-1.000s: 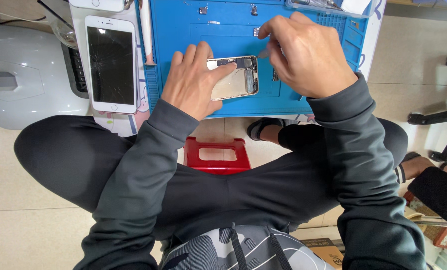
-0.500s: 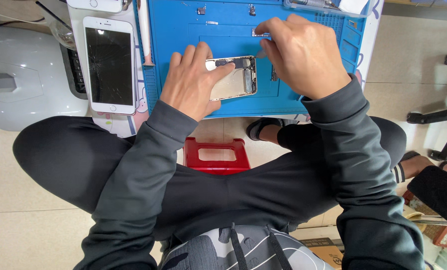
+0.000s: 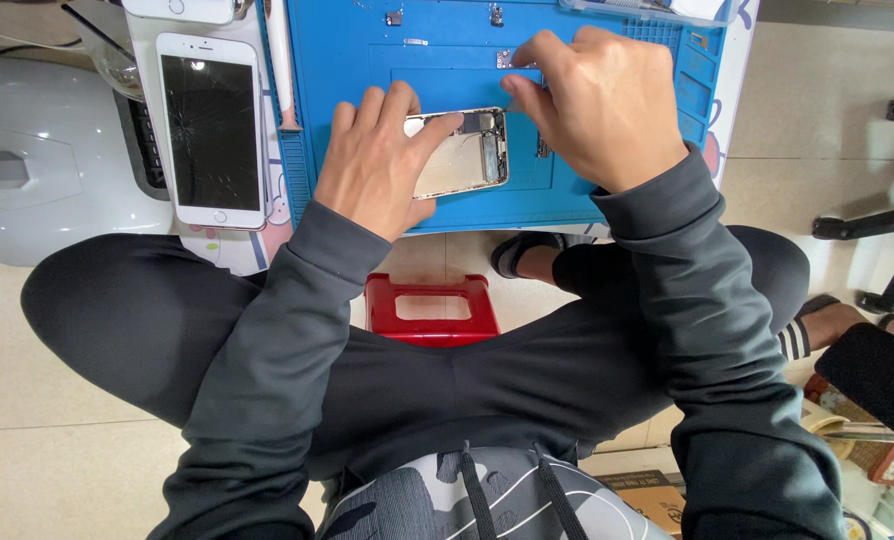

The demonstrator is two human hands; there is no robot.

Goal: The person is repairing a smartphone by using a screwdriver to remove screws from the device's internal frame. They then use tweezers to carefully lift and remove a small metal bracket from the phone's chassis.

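Comparing the present view with those of a second earlier, little displacement is noted. The opened phone (image 3: 462,152) is found in the same place on the blue mat (image 3: 607,190), its bare inner frame facing up. The left hand (image 3: 377,160) is kept flat over the phone's left part, fingers spread and pressing on it, so the phone is held steady against the mat rather than lifted.

The right hand (image 3: 597,105) has been shifted slightly away from the phone's upper right corner toward the far part of the mat. Its fingertips (image 3: 519,92) are pinched together close to a small metal part (image 3: 505,60) lying on the mat. Whether a screw, a tool tip or nothing at all is pinched cannot be told, since the fingers cover the spot.

From this small shift it is judged that fine work at the phone's top edge is in hand, with small parts being set out on the mat.

A cracked white phone (image 3: 213,130) is seen lying apart on the tabletop (image 3: 737,40) to the left of the mat, untouched. A red stool (image 3: 432,310) is visible below, between the knees.
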